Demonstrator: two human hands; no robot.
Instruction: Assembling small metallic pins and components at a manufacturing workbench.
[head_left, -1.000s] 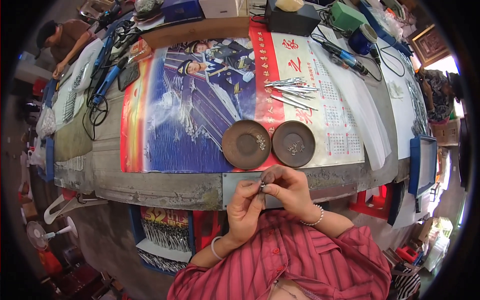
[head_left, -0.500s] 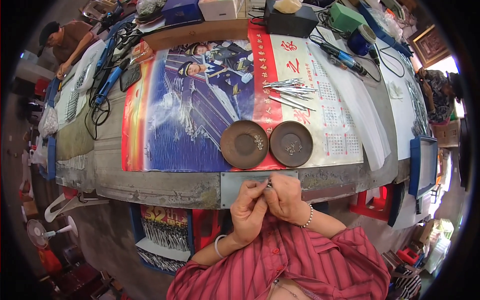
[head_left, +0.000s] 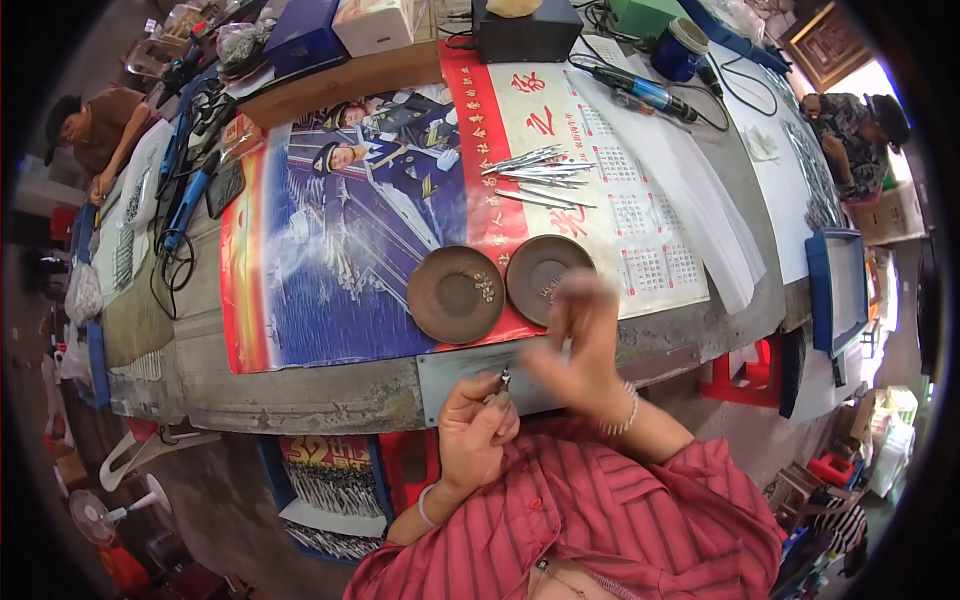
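— Two hands at the near edge of the bench; what does each have?
— Left hand (head_left: 478, 425) is curled shut, its fingertips pinched on a small dark-tipped tool (head_left: 504, 378) over a grey metal plate (head_left: 450, 372); right hand (head_left: 582, 340) is blurred, raised just right of it, and seems to pinch a thin pale pin (head_left: 566, 349); I cannot tell its grip for sure.
— And around them?
— Two round brown dishes (head_left: 455, 294) lie side by side just beyond the hands, on a big poster (head_left: 330, 240); the left dish holds a few small pale pieces (head_left: 486, 288); farther off lies a bundle of thin metal rods (head_left: 540, 172).
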